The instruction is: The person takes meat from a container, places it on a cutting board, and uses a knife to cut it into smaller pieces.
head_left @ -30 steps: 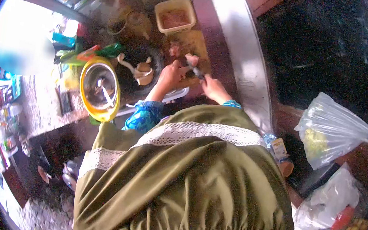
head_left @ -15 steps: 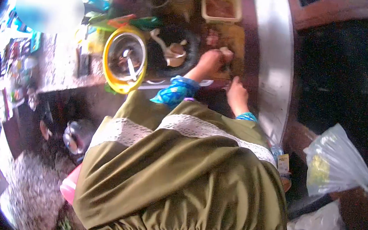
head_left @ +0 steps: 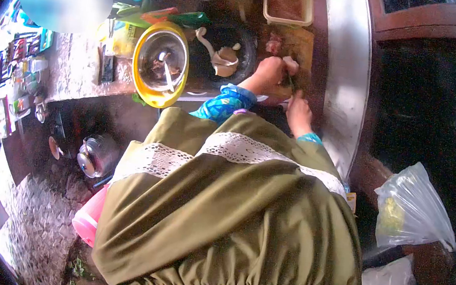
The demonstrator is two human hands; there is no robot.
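Note:
My left hand (head_left: 270, 72) is closed at the near part of a wooden cutting board (head_left: 305, 43), its fingers on a pale pink piece of meat (head_left: 290, 66). My right hand (head_left: 299, 117) is closed round a knife, with the handle hidden in the fist. The thin dark knife blade (head_left: 291, 83) points away from me, beside the left fingers and the meat. More pink meat pieces (head_left: 273, 44) lie farther up the board. Behind the board stands a cream plastic tub (head_left: 309, 18) with pink meat in it.
Left of the board is a round black dish (head_left: 205, 71) holding pale pieces. Beside it, a metal bowl with a spoon sits in a yellow basin (head_left: 136, 84). A clear plastic bag (head_left: 417, 212) lies at right, and a pink container (head_left: 88, 222) at lower left.
The whole view has shifted slightly, so the board and bowls appear farther right. My left fingers have drawn back a little from the pale meat piece, which shows more plainly.

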